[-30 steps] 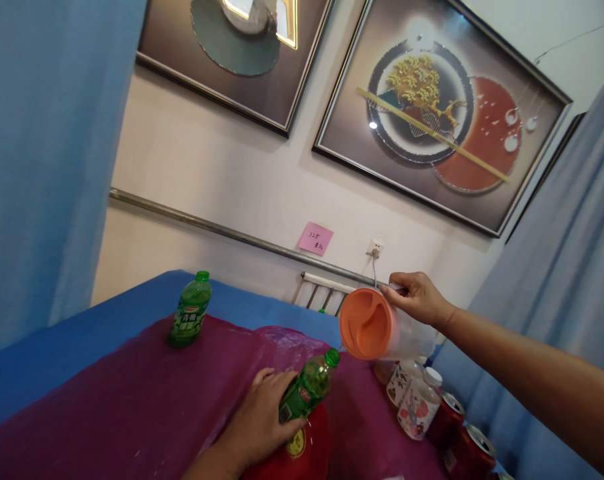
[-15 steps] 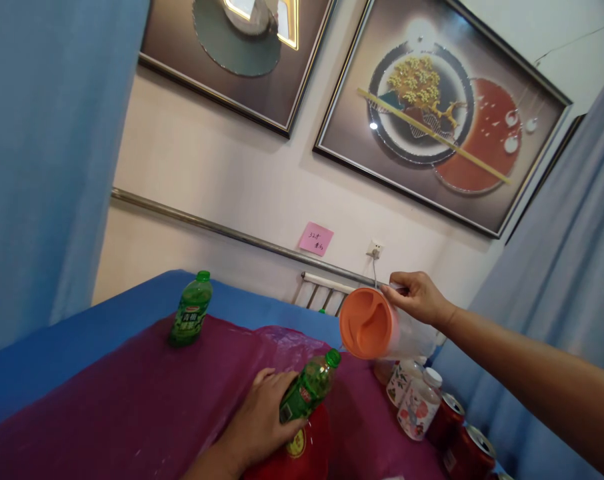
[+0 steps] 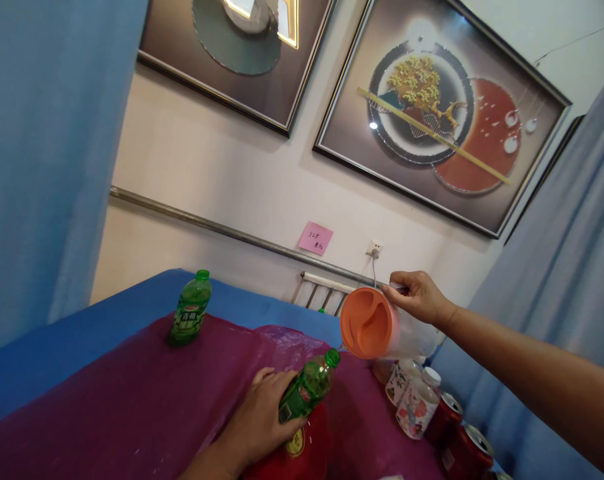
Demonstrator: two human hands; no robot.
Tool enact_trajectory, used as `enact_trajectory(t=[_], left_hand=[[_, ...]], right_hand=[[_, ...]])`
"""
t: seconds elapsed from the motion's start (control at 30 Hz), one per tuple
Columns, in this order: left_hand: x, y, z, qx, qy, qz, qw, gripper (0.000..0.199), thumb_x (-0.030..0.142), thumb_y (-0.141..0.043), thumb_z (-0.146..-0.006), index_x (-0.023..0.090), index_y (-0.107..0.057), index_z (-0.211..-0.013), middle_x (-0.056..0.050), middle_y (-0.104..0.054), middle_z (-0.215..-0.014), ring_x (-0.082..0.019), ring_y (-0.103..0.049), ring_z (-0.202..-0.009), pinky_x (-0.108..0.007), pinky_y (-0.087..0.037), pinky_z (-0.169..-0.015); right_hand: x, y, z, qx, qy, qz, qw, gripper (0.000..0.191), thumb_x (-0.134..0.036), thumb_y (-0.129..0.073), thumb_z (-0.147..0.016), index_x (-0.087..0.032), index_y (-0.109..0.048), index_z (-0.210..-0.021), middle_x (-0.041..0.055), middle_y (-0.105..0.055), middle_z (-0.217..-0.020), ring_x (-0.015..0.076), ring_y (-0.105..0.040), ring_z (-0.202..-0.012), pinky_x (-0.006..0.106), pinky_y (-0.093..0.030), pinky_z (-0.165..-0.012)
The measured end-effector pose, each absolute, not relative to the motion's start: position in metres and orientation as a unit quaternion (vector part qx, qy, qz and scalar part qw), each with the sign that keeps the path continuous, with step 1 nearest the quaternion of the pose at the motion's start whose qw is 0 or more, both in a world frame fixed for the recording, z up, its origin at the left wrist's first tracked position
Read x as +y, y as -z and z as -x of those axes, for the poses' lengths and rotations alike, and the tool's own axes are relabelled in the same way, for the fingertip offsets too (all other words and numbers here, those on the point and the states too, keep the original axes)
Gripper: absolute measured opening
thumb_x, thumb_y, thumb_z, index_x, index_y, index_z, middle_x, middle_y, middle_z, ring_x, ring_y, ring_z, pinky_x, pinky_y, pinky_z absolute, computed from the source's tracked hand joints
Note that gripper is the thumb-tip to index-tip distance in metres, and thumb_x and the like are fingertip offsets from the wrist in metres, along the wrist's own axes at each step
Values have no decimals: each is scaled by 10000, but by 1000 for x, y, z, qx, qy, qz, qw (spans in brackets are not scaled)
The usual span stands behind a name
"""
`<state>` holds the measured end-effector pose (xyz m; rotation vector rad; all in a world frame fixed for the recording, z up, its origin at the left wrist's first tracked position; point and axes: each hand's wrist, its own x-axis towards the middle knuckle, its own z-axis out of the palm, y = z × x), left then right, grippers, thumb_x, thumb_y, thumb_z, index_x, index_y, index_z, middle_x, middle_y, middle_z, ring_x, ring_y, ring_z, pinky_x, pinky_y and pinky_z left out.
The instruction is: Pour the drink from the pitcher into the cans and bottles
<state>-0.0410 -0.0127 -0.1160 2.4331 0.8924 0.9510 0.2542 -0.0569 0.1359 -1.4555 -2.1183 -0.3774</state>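
Note:
My left hand (image 3: pixel 265 417) is wrapped round a green bottle (image 3: pixel 309 387), which leans to the right above a red dish (image 3: pixel 312 447) with a yellow mark. My right hand (image 3: pixel 417 297) grips the handle of a clear pitcher (image 3: pixel 412 337). The pitcher lies tipped on its side in the air, its orange lid (image 3: pixel 366 323) facing left, close above the green cap of the held bottle. Whether liquid leaves the pitcher is too small to tell.
A second green bottle (image 3: pixel 191 310) stands on the purple sheet (image 3: pixel 132 400) over the blue table cover (image 3: pixel 147 293). At the right are white-capped bottles (image 3: pixel 418 405) and red cans (image 3: pixel 467 453). Behind are a metal rail (image 3: pixel 222 229), framed pictures (image 3: pixel 342 120) and blue curtains (image 3: pixel 47 153).

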Motion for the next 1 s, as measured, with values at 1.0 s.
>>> enact_trajectory(t=[1.0], left_hand=[[-15,110,42,316,-338,-866,188,545,257,-748,-686,244,-605,-1212,-60,-717,-1243,-307,-650,-1153,-536,-341,-1135]], right_hand=[[-56,-133,-252,-787,131,539,269,443,-435,-565,-875,-223,-331,-565,-62,-298,-515,90,-273,-495,256,-204,-485]])
